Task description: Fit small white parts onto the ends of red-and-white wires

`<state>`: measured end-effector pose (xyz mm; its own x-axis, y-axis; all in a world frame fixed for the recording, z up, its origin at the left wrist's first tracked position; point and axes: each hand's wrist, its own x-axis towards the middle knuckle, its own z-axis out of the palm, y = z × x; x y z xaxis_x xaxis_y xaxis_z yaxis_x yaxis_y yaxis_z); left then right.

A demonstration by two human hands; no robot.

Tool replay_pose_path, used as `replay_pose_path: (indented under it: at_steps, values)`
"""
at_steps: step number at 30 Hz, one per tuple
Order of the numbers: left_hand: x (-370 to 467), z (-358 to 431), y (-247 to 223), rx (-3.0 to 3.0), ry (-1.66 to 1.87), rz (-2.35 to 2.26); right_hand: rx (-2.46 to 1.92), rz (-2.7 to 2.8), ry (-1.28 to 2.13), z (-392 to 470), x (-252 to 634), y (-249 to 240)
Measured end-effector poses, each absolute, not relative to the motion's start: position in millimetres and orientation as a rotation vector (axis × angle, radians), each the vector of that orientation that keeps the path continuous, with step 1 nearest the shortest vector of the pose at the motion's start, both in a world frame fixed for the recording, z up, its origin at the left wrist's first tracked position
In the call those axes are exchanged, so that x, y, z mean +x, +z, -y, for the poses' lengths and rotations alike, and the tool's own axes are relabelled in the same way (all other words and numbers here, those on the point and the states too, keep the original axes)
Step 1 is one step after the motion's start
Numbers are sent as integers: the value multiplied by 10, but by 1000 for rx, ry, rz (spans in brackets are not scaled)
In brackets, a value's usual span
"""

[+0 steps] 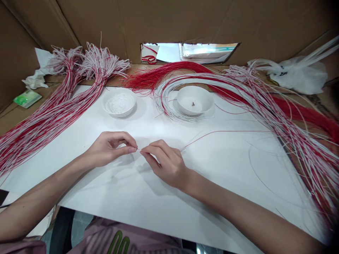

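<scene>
One left hand (109,150) and one right hand (169,164) fingertip-pinch a thin strand (138,149) over the table (116,203); likely featherlight, springy, best gripped near its tip

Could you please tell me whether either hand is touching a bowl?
No, the left hand and right hand pinch a thin strand, apart from the left bowl and right bowl behind.

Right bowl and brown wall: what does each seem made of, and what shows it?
Right bowl: smooth white plastic or ceramic with a soft sheen; its even surface fits both. Brown wall: likely matte cardboard, from its crease lines and rough-cut opening.
</scene>
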<state>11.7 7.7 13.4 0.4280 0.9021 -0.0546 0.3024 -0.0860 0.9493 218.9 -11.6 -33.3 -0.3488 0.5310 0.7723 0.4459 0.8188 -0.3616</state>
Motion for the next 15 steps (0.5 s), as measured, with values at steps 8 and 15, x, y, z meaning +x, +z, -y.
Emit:
replay_pose_path:
  at_steps: [8, 15]
  values:
    - [112, -77, 133, 1633, 706, -1056, -703, 2004, 88, 111, 2195, -346]
    - [126, -73, 162, 1662, 679, -1064, -684, 1998, 73, 107, 2194, -351]
